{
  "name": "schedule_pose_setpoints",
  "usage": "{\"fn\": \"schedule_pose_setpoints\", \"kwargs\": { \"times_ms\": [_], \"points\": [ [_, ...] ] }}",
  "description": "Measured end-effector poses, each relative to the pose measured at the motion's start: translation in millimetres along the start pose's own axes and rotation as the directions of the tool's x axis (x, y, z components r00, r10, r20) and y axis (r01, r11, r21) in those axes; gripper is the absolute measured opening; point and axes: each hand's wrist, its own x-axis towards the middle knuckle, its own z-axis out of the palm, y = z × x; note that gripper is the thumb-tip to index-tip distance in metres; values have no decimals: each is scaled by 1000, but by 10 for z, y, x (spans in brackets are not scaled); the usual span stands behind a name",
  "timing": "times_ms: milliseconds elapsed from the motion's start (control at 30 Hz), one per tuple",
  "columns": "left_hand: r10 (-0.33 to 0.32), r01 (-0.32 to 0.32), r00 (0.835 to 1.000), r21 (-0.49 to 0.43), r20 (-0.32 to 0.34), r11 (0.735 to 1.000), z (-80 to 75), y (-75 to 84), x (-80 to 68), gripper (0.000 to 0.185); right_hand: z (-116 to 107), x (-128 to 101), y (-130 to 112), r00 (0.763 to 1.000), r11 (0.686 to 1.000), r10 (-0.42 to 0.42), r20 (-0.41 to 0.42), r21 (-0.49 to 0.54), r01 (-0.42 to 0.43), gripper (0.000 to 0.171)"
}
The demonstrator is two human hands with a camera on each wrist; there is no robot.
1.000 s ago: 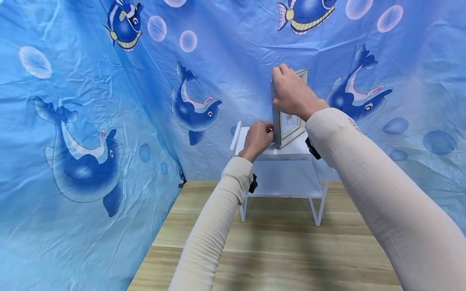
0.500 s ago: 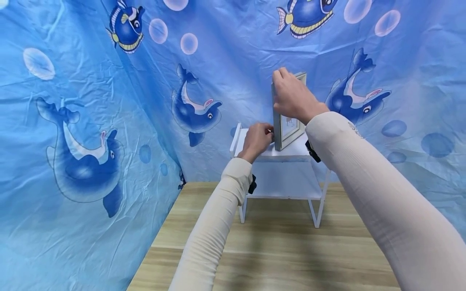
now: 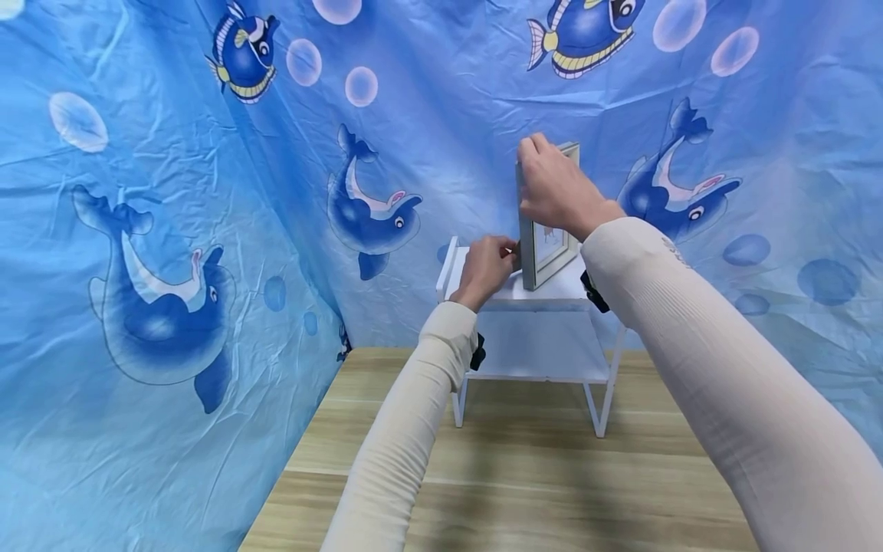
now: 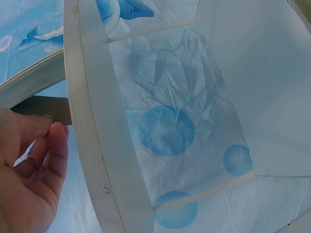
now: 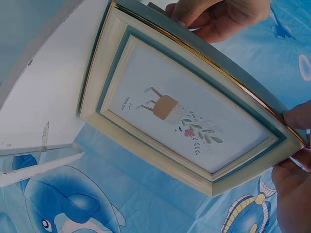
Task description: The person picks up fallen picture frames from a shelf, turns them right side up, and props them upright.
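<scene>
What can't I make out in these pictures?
Head view: part of the picture frame, behind the right grip.
Head view: top of larger fish print, cut off by upper edge.
Left wrist view: one end of the dark strip, behind the white side table's edge.
Right wrist view: part of the right grip, cut off by right edge.
</scene>
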Motion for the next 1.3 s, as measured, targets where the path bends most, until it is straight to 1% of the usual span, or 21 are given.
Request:
{"fn": "schedule_pose_setpoints", "kwargs": {
  "times_ms": [167,333,533,800,1000,1300],
  "points": [
    [1,-1,1000,14,0,1000,1,-18,1,22,23,-8,-4,1000,1000,17,1,19,-17,31],
    [2,-2,1000,32,4,999,-13,-47,13,22,55,-11,-5,1000,999,19,-16,31,-18,30],
    [2,-2,1000,20,6,1000,-19,-62,14,21,73,-5,-9,1000,999,25,-17,36,-24,30],
    [7,-6,1000,8,-11,1000,-22,-85,11,21,76,14,-9,1000,999,6,-27,34,-5,30],
    [5,-5,1000,14,-18,1000,-27,-102,25,21,70,37,-9,1000,999,-3,-19,36,3,31],
    [0,0,1000,21,-5,1000,-35,-102,51,21,50,50,-9,1000,999,-7,-6,39,7,29]
  ]
}}
